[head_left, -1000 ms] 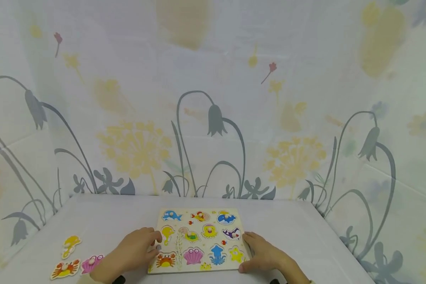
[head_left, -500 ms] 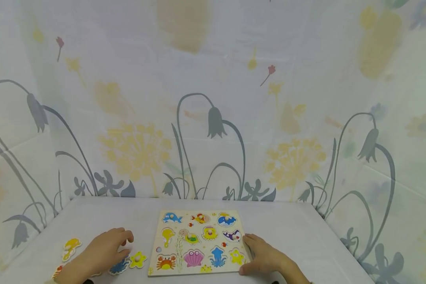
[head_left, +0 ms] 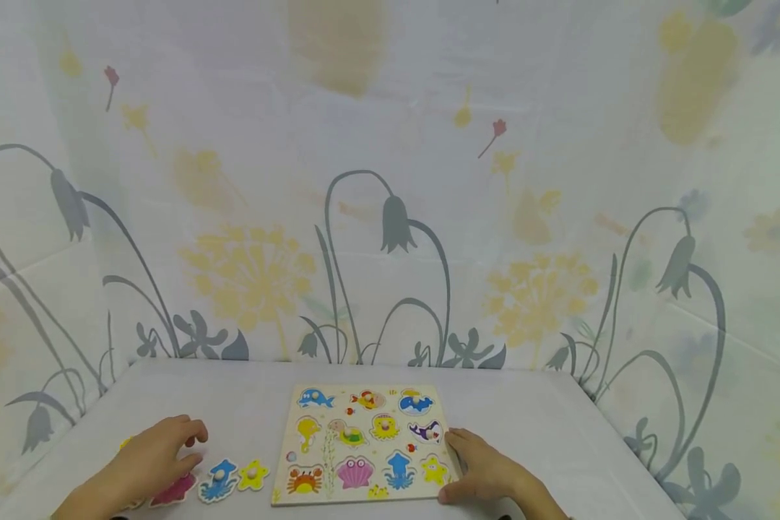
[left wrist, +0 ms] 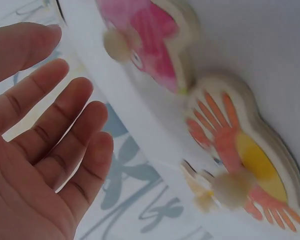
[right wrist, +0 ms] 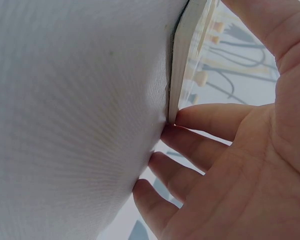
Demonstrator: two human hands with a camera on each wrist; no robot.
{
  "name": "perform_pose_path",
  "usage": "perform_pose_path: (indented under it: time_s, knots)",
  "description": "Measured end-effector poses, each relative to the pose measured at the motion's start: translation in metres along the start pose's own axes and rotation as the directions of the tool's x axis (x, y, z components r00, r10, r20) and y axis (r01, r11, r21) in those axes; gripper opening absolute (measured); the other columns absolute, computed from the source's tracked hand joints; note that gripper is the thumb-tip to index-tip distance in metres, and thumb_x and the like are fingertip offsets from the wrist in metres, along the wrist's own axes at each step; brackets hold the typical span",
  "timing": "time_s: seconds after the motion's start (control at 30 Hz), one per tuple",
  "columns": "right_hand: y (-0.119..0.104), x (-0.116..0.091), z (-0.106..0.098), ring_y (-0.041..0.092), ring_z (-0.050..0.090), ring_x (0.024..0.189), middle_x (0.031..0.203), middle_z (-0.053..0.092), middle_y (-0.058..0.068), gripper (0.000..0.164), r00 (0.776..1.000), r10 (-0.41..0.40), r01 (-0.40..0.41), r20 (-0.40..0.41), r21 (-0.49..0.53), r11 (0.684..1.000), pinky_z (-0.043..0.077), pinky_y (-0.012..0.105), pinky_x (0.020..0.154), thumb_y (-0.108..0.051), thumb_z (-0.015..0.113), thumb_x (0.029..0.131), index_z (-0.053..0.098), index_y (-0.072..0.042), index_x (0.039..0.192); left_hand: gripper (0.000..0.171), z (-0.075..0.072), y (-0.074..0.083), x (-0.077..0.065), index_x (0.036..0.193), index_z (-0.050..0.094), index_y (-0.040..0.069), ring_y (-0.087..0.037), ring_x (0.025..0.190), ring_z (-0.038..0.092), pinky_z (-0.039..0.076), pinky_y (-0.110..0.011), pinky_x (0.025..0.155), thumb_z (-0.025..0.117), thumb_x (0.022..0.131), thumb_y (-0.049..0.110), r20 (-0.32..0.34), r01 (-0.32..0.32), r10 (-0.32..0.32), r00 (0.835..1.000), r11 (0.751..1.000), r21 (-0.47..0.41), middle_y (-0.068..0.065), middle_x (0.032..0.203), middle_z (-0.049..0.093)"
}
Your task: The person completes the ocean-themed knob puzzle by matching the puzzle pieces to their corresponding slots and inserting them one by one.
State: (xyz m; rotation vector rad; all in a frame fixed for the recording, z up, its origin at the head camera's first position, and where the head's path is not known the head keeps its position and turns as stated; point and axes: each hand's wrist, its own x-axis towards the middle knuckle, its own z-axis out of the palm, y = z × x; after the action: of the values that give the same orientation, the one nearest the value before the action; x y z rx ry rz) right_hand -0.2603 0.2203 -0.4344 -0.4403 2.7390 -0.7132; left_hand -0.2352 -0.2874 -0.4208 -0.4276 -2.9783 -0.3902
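In the head view my left hand [head_left: 152, 458] hovers over loose knobbed puzzle pieces left of the board. Its fingers are spread and bent a little, with nothing in them. The left wrist view shows a pink shell piece [left wrist: 157, 50] and a crab piece [left wrist: 262, 162] beside the hand, apart from the fingers. A blue squid piece [head_left: 224, 489] and a yellow star piece [head_left: 253, 475] lie nearer the board. My right hand [head_left: 484, 466] rests against the right edge of the wooden sea-animal puzzle board [head_left: 290, 442], fingertips touching its side and the tablecloth, thumb at the near corner.
A white cloth [head_left: 526, 412] covers the table. A flower-printed curtain [head_left: 390, 144] hangs behind it and at both sides. The yellow seahorse piece [head_left: 126, 441] is mostly hidden by the left hand. Several knobbed pieces sit in the upper rows of the board.
My left hand has moved left from the board's left edge to over the loose pieces, uncovering the squid and star pieces. The right hand stays at the board's edge.
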Motion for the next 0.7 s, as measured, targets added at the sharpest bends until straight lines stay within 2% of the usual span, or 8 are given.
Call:
perform_pose_path:
  time_s: [0.1, 0.33, 0.5, 0.7]
  knots:
    - [-0.001, 0.000, 0.000, 0.044, 0.027, 0.136, 0.146, 0.035, 0.022, 0.098, 1.000, -0.004, 0.004, -0.002, -0.005, 1.000, 0.021, 0.062, 0.105, -0.047, 0.083, 0.065, 0.043, 0.003, 0.139, 0.020, -0.002, -0.013, -0.002, 0.089, 0.061, 0.020, -0.010, 0.070, 0.044, 0.044, -0.033, 0.061, 0.077, 0.076, 0.021, -0.036, -0.008, 0.008, 0.999, 1.000, 0.016, 0.007, 0.079, 0.049]
    - [-0.001, 0.000, 0.000, 0.044, 0.028, 0.135, 0.146, 0.036, 0.022, 0.098, 1.000, -0.007, 0.007, -0.002, -0.012, 1.000, 0.022, 0.062, 0.105, -0.047, 0.083, 0.065, 0.043, 0.003, 0.139, 0.019, -0.012, -0.041, -0.004, 0.089, 0.062, 0.016, -0.019, 0.078, 0.053, 0.049, -0.044, 0.068, 0.076, 0.076, 0.018, -0.056, 0.040, -0.038, 0.998, 0.999, 0.036, 0.002, 0.082, 0.054]
    - [-0.001, 0.000, 0.000, 0.044, 0.028, 0.135, 0.146, 0.036, 0.022, 0.098, 1.000, -0.001, 0.001, -0.005, -0.010, 1.000, 0.022, 0.062, 0.105, -0.048, 0.083, 0.064, 0.043, 0.003, 0.139, 0.019, -0.019, -0.057, -0.002, 0.093, 0.063, 0.013, -0.022, 0.079, 0.054, 0.049, -0.047, 0.070, 0.074, 0.078, 0.019, -0.007, 0.091, -0.091, 0.996, 0.996, 0.024, -0.002, 0.086, 0.056]
    - [-0.001, -0.001, 0.001, 0.044, 0.029, 0.135, 0.145, 0.036, 0.023, 0.098, 1.000, -0.010, 0.010, -0.006, -0.015, 1.000, 0.022, 0.062, 0.105, -0.048, 0.082, 0.065, 0.043, 0.004, 0.139, 0.021, -0.020, -0.074, -0.004, 0.094, 0.062, 0.010, -0.021, 0.077, 0.051, 0.047, -0.044, 0.068, 0.073, 0.078, 0.018, 0.049, 0.138, -0.137, 0.989, 0.990, -0.019, -0.004, 0.085, 0.055]
